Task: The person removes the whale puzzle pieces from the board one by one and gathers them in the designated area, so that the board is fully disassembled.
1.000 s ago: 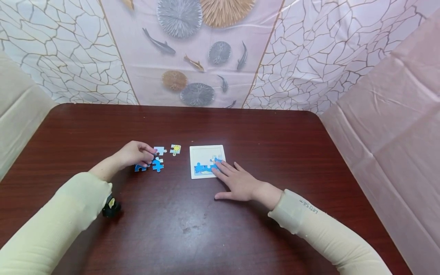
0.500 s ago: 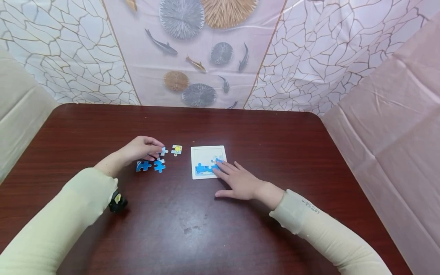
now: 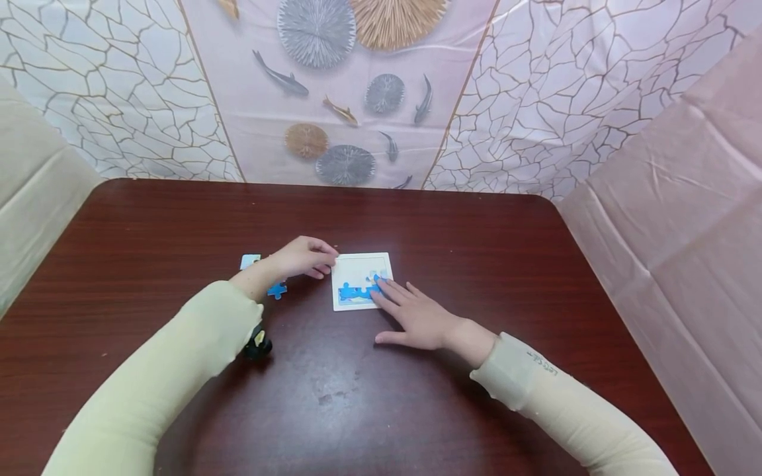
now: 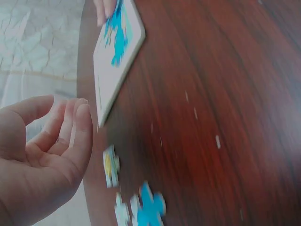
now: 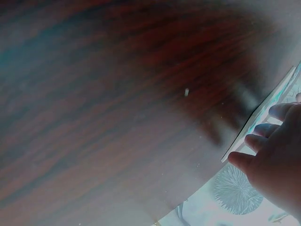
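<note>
My left hand [image 3: 306,256] is at the left edge of a white puzzle tray [image 3: 345,264], fingers bent. A thin white edge shows between the fingertips in the left wrist view, likely a puzzle piece [image 4: 74,134] pinched there and mostly hidden by the fingers. Blue fitted pieces [image 3: 352,292] line the tray's lower part. Spread out, my right hand [image 3: 419,320] rests its fingertips on the tray's right side, covering part of the blue picture. In the right wrist view its fingers [image 5: 242,160] reach over the tray's edge.
Loose puzzle pieces lie left of the tray: a light blue one [image 3: 250,260], a blue one [image 3: 276,291] and a yellow one [image 4: 110,166]. My left forearm covers some of them in the head view. A patterned curtain [image 3: 333,86] stands behind the dark wooden table [image 3: 464,231].
My left hand has moved right, from over the loose pieces to the tray's left edge. The light blue piece at far left came into view. My right hand has stayed nearly still.
</note>
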Demonstrator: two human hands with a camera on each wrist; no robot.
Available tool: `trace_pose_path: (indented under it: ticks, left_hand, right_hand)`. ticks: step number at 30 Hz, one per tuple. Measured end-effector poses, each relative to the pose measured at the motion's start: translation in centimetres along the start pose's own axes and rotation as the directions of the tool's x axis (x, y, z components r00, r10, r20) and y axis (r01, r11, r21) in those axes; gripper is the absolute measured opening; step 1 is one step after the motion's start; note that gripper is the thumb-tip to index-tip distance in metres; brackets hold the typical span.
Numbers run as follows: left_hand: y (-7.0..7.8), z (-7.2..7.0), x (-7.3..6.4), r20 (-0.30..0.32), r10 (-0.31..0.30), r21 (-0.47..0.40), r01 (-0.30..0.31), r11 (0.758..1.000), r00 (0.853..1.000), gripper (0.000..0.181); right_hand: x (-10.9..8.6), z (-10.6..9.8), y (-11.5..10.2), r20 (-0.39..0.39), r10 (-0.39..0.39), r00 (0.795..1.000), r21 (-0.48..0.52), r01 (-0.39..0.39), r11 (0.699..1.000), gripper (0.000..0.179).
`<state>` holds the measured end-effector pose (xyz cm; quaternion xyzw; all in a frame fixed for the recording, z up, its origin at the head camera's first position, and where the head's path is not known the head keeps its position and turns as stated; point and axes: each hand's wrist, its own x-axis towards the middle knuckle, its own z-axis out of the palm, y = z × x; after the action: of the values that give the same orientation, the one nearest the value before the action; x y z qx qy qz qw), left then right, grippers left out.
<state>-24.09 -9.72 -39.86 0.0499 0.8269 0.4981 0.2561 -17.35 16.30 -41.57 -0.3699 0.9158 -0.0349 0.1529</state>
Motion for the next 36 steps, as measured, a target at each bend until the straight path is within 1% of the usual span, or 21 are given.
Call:
trace_pose_path:
  ticks: [5, 7, 12, 25, 36]
  left_hand:
    - [0.8, 1.7, 0.7, 0.035, 0.011, -0.023, -0.01, 1.0, 0.999, 0.035]
    - [1.0, 2.1, 0.8, 0.045, 0.014, -0.03, -0.013, 0.999, 0.999, 0.035]
    - [1.3, 3.0, 1.2, 0.053, -0.001, -0.032, 0.002, 0.999, 0.999, 0.034]
    - [1.4, 4.4, 2.0, 0.078, -0.012, -0.014, 0.013, 1.0, 0.997, 0.034]
    - [1.5, 4.9, 2.4, 0.089, -0.026, 0.019, 0.024, 1.0, 0.996, 0.035]
  right_hand:
    - [-0.3, 0.2, 0.1, 0.017, 0.009, 1.0, -0.009, -0.009, 1.0, 0.082]
    - [-0.5, 0.2, 0.1, 0.023, 0.013, 1.0, -0.01, -0.013, 1.0, 0.082]
    - [-0.8, 0.2, 0.1, 0.032, 0.02, 0.999, -0.006, -0.019, 1.0, 0.081]
    - [-1.1, 0.2, 0.1, 0.037, 0.024, 0.999, -0.012, -0.023, 1.0, 0.082]
    - [-1.0, 0.4, 0.2, 0.03, 0.016, 0.999, -0.017, -0.015, 1.0, 0.083]
